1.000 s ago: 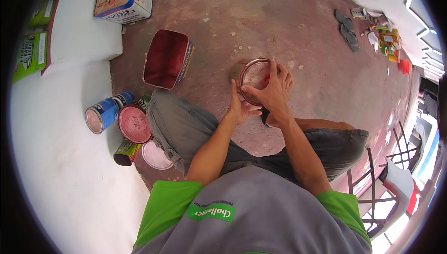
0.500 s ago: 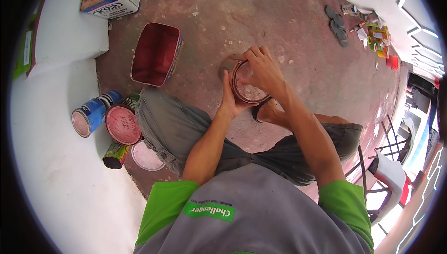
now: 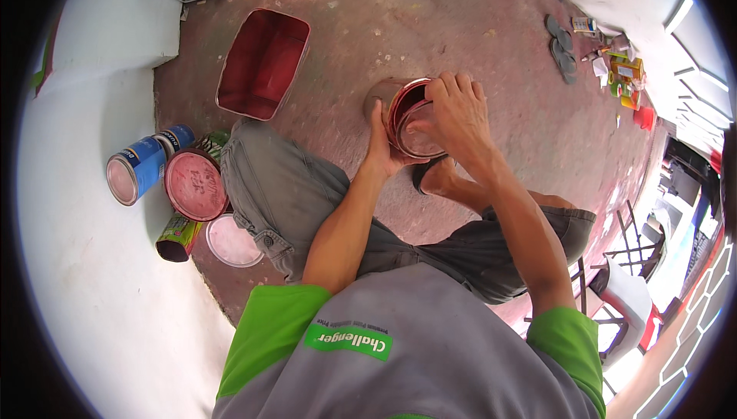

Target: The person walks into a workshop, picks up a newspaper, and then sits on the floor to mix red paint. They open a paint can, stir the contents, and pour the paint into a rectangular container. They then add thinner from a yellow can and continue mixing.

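Steadies the round can [image 3: 397,112] at centre, clasped in the left hand [image 3: 381,147]; grips the pinkish lid [image 3: 424,143] with the right hand [image 3: 463,120]. Seems partly uncovered: parted at the far side, baring dark red, not yet fully clear. Farther left, includes an open red-lined container [image 3: 285,44].

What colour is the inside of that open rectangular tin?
Dark red inside the rectangular tin; the head view shows it best.

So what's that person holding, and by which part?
The left grip holds the round can by its outer side. The right grip is at the lid, but whether it holds the lid can't be told.
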